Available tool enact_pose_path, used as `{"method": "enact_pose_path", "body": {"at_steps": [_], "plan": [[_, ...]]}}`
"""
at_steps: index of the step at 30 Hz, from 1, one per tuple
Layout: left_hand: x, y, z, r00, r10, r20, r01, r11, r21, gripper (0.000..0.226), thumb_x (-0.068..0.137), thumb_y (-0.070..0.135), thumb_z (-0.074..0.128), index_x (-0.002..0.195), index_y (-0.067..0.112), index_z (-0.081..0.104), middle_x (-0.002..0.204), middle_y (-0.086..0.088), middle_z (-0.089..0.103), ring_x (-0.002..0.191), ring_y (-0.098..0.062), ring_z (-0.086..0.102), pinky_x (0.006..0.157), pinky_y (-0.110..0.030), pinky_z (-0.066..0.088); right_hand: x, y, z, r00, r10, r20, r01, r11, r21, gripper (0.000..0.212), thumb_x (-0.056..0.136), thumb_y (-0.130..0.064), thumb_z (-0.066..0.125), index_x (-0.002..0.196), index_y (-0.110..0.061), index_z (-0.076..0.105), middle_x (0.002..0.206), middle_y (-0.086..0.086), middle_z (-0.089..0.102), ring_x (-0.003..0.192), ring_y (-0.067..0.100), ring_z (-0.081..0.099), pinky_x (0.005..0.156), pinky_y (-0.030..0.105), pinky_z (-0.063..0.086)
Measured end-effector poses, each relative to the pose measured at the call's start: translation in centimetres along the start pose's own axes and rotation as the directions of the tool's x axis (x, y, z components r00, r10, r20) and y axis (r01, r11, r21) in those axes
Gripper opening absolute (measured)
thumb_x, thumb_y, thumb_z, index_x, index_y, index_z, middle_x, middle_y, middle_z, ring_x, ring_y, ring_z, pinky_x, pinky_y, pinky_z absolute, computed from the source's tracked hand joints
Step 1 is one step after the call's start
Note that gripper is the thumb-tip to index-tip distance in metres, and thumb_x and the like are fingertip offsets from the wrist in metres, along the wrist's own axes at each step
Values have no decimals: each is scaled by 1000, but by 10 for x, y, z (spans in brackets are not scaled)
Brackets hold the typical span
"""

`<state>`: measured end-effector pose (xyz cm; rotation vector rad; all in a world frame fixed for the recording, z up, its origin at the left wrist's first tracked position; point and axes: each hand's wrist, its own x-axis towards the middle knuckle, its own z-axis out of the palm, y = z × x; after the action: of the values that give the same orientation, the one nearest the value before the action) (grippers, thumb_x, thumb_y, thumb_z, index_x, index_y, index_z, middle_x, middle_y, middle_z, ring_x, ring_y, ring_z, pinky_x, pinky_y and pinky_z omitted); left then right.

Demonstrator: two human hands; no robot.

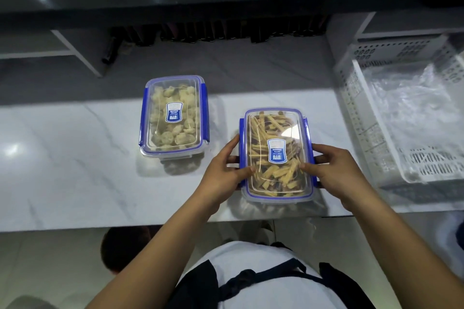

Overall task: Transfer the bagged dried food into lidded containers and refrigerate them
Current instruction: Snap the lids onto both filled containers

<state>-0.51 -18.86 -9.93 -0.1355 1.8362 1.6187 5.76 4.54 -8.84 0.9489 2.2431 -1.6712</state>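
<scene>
On counter | left hand (222, 173), right hand (334, 170) grip curled, clamping strip container (276, 153) sides

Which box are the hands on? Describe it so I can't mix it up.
On the white counter, two lidded boxes sit left of the basket. Both hands, left hand and right hand, grip the nearer box: it holds yellow-brown sticks, whereas the far box holds pale round chunks.

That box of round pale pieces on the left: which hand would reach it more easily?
Left, probably. The left hand grips the stick-filled box on the side facing the pale-piece box; the right hand would have to cross over.
</scene>
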Motion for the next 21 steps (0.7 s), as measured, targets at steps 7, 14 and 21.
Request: {"method": "enact_pose_path", "body": {"at_steps": [7,14,21], "plan": [[7,4,-2,1000,1,-6,-1,1000,-14,76,90,12,72,148,47,37,120,-1,60,97,-11,70,67,-27,61,5,1,2,999,-36,-9,36,999,7,54,84,-20,78,135,-31,61,97,0,73,90,20,71,79,53,61],[8,5,0,1000,-11,-26,10,999,-33,79,88,16,74,148,47,33,124,-2,62,107,-16,68,68,-27,59,3,2,-5,998,15,57,-31,958,284,61,82,-13,79,138,-20,56,115,5,68,79,14,75,54,25,57],[-6,-11,-1,998,-56,26,59,991,-122,53,92,12,67,140,25,52,125,3,70,113,-18,69,84,-31,58,-10,22,7,986,51,162,-114,906,408,34,87,-19,72,121,-20,65,105,1,77,88,22,76,68,37,60]]}}
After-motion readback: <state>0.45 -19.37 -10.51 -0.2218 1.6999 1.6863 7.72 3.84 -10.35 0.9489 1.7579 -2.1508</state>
